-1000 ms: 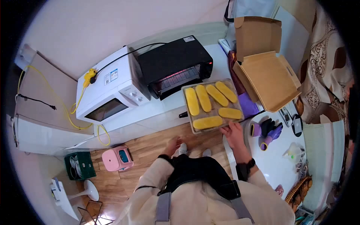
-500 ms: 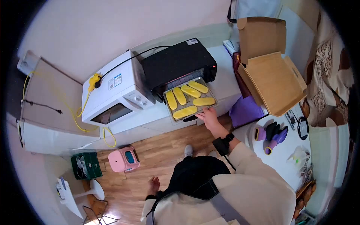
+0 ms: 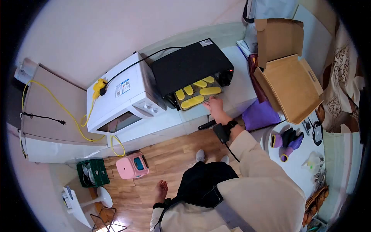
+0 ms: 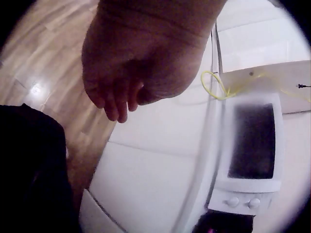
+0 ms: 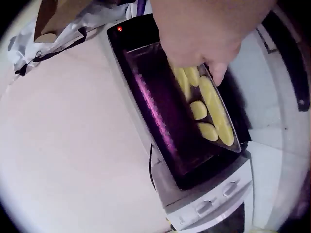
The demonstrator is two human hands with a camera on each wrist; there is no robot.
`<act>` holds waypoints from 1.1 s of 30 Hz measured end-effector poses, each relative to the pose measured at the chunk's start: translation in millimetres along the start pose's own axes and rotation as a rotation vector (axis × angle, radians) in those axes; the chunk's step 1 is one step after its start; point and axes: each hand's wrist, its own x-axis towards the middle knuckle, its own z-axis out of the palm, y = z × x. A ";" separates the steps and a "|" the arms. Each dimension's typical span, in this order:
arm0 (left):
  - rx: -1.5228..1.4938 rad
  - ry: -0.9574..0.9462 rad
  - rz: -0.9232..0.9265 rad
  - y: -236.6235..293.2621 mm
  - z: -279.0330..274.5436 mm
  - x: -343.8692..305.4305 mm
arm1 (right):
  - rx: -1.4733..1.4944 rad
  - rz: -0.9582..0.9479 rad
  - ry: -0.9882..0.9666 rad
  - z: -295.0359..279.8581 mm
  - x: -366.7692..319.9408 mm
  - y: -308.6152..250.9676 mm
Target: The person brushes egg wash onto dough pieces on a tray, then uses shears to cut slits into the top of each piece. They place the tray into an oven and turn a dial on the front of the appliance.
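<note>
A baking tray (image 3: pixel 196 92) with several long, rounded yellow pieces (image 3: pixel 192 102) sits partly inside the black toaster oven (image 3: pixel 191 65), its front part sticking out. My right hand (image 3: pixel 215 107) holds the tray by its front edge near the right corner; the right wrist view shows the thumb (image 5: pixel 219 73) against the rim. The rear ends of some pieces are hidden under the oven top. Inside the oven glows a pinkish heating bar (image 5: pixel 155 114). Low at my side hangs my left hand (image 3: pixel 160 191), fingers loosely curled around nothing.
Left of the oven stands a white microwave (image 3: pixel 123 96) with a yellow cord. A black handle (image 3: pixel 206 124) juts from the counter front. An open cardboard box (image 3: pixel 288 87) is to the right, above a round table (image 3: pixel 297 170) with purple gloves (image 3: pixel 291 143). A pink stool (image 3: pixel 132 166) stands on the floor.
My right hand has moved the tray from in front of the counter into the oven opening. My left hand has dropped back toward my side.
</note>
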 end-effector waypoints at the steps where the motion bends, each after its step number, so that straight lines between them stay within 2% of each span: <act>1: -0.033 -0.074 -0.048 -0.6 -15.8 14.2 | 0.001 0.003 -0.003 1.4 16.8 7.1; 2: -0.063 -0.148 -0.095 2.1 -24.9 22.8 | 0.021 -0.010 0.001 -1.9 43.3 18.6; 3: -0.061 -0.144 -0.093 7.1 -17.5 14.3 | 0.041 -0.021 0.008 -5.9 70.0 32.9; 4: -0.031 -0.048 -0.041 11.6 -1.9 -4.7 | 0.043 -0.014 0.011 -11.7 100.7 52.8; 5: -0.003 0.046 0.010 15.3 9.2 -17.5 | -0.355 -0.192 -0.043 -17.8 132.7 72.4; 6: -0.002 0.046 0.009 16.9 7.2 -16.7 | -0.754 -0.373 -0.100 -20.3 148.9 81.3; 7: -0.034 0.000 -0.008 16.7 -0.7 -11.9 | -0.703 -0.385 -0.106 -12.3 130.1 73.6; 8: -0.066 -0.046 -0.025 16.1 -8.5 -7.0 | -0.442 -0.285 -0.111 -1.9 112.9 64.1; 9: -0.064 -0.047 -0.026 13.7 -21.1 0.5 | -0.037 -0.111 -0.075 12.4 86.7 47.6; 10: -0.137 -0.213 -0.058 11.1 -35.3 9.3 | 0.277 0.046 0.020 26.4 62.5 30.2; 11: -0.209 -0.378 -0.090 11.0 -43.1 14.0 | 0.375 0.094 0.053 31.6 52.6 22.5; 12: -0.205 -0.376 -0.092 13.3 -35.8 8.1 | 0.444 0.115 0.091 35.7 45.8 16.1; 13: -0.148 -0.103 -0.076 15.5 -20.7 -4.1 | 0.447 0.119 0.097 23.3 53.8 23.4; 14: -0.086 0.171 -0.058 18.7 -9.7 -15.0 | 0.116 -0.227 -0.185 0.1 70.4 36.2; 15: -0.075 0.175 -0.060 20.4 -10.5 -15.7 | -0.226 -0.565 -0.461 -14.7 78.7 45.3; 16: -0.034 0.044 -0.045 21.5 -11.4 -10.9 | 0.374 -0.053 -0.130 12.9 -8.9 -10.1; 17: 0.006 -0.088 -0.031 22.5 -10.6 -7.5 | 0.286 -0.134 -0.171 -2.3 -29.2 -12.7; 18: 0.066 -0.120 -0.006 28.1 9.6 -12.3 | 0.195 -0.217 -0.211 -22.1 -48.2 -17.7; 19: 0.123 -0.151 0.016 31.9 35.0 -11.6 | 0.091 -0.271 -0.156 -42.0 -70.7 -20.9; 23: -0.013 -0.582 -0.013 24.1 133.2 24.1 | -0.163 -0.315 0.047 -134.9 -119.3 -8.4; 25: -0.225 -0.597 -0.208 12.8 196.2 37.3 | -0.190 -0.323 0.095 -171.5 -136.7 -3.8; 27: -0.414 -0.518 -0.322 7.9 261.9 26.3 | -0.206 -0.381 0.202 -199.6 -148.2 -7.1; 28: -0.390 -0.518 -0.325 4.2 285.5 30.1 | -0.187 -0.380 0.216 -210.1 -149.3 -12.2; 30: -0.575 -0.670 -0.238 -4.8 313.8 32.3 | -0.278 -0.476 0.191 -231.6 -157.5 -13.9; 31: -0.536 -0.670 -0.246 -6.0 325.6 27.0 | -0.247 -0.473 0.216 -240.4 -157.1 -10.7; 33: -0.619 -0.695 -0.100 -6.4 346.4 16.3 | -0.286 -0.507 0.236 -255.2 -148.9 -3.0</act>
